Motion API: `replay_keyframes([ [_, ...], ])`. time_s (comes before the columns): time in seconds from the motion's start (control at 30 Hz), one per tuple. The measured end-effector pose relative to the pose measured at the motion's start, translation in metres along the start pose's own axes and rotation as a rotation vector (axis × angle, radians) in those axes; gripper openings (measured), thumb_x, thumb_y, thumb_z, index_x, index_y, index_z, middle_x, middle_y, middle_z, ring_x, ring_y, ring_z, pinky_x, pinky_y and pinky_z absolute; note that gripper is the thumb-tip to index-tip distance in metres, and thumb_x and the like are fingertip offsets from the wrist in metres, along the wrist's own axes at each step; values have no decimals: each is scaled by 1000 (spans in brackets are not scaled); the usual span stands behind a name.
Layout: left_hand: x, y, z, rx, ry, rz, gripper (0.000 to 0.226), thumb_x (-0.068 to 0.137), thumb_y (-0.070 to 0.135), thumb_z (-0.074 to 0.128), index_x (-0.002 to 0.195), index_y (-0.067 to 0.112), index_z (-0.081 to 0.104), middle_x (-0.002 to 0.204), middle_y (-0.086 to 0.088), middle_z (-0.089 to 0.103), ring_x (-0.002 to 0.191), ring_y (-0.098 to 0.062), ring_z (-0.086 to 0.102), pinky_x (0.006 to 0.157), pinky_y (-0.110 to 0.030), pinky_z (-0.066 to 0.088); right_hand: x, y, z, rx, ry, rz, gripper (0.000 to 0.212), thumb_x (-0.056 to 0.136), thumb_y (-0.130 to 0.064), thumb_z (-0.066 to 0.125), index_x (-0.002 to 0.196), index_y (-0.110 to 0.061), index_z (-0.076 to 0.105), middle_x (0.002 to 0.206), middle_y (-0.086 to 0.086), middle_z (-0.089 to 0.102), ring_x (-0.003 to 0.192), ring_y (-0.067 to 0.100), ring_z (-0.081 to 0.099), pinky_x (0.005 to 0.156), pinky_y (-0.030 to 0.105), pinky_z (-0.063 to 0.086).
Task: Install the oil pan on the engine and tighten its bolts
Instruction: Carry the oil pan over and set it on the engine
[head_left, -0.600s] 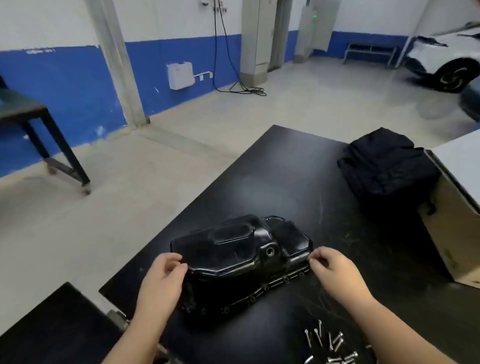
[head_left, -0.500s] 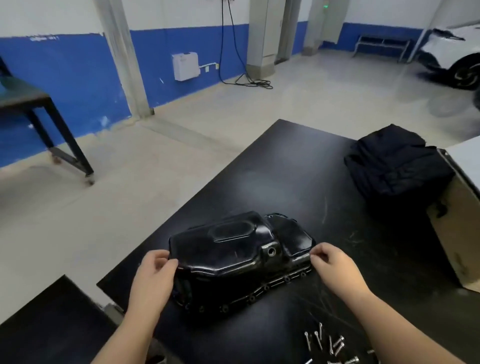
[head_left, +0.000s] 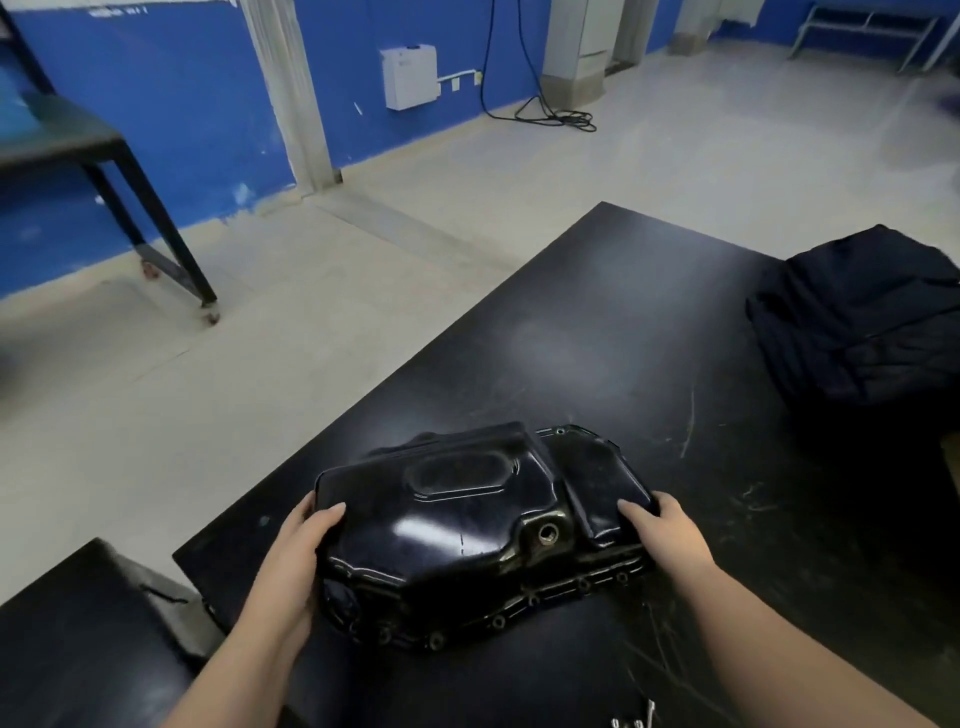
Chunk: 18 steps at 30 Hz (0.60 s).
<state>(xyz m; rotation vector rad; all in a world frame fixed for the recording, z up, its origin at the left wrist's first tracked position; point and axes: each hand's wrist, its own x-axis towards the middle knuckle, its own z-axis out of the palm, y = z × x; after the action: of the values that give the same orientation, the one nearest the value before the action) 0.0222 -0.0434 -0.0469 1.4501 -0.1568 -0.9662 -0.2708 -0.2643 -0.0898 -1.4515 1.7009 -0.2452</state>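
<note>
A glossy black oil pan (head_left: 457, 530) lies upside down on the black table (head_left: 597, 322), its bolt flange and drain hole facing me. My left hand (head_left: 296, 551) grips the pan's left end, thumb on top. My right hand (head_left: 665, 535) grips the right end, thumb on the shallow step. The pan looks slightly tilted toward me. A few silver bolts (head_left: 636, 719) show at the bottom edge. No engine is in view.
A dark folded bag (head_left: 857, 317) sits at the table's far right. A second black surface (head_left: 78, 639) lies at the lower left, across a narrow gap. A black-framed cart (head_left: 130, 171) stands by the blue wall. A cable (head_left: 550, 114) lies on the floor.
Both hands have closed from the pan's flange edges onto its two ends. The view has tilted down and nearer, so the pan appears larger and the bolts fall near the bottom edge.
</note>
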Motion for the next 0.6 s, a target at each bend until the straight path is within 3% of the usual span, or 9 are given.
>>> replay_keyframes([
  [0.13,5,-4,1,-149,-106,-36,35,83,28,55,116,19,63,109,-5,70,97,-19,68,78,-33,50,8,4,9,104,38,-24,57,79,-51,62,126,-23,48,95,-10,61,87,16,59,77,34,45],
  [0.23,8,-8,3,-220,-82,0,35,74,26,58,105,14,68,99,-7,73,86,-19,71,64,-26,56,9,7,19,220,106,-22,53,75,-53,65,118,-25,51,88,-15,60,81,11,59,76,35,47],
  [0.4,4,-8,2,-179,-153,34,38,75,26,55,111,22,67,110,-8,70,95,-20,68,67,-25,57,12,5,26,367,143,33,60,69,-57,69,115,-24,49,96,-5,61,85,19,61,78,39,50],
  [0.6,-13,6,0,-79,-223,104,39,76,19,51,112,28,64,113,-6,68,98,-17,67,70,-23,55,1,4,29,347,234,57,62,68,-58,70,112,-18,52,96,1,61,84,23,60,81,43,50],
])
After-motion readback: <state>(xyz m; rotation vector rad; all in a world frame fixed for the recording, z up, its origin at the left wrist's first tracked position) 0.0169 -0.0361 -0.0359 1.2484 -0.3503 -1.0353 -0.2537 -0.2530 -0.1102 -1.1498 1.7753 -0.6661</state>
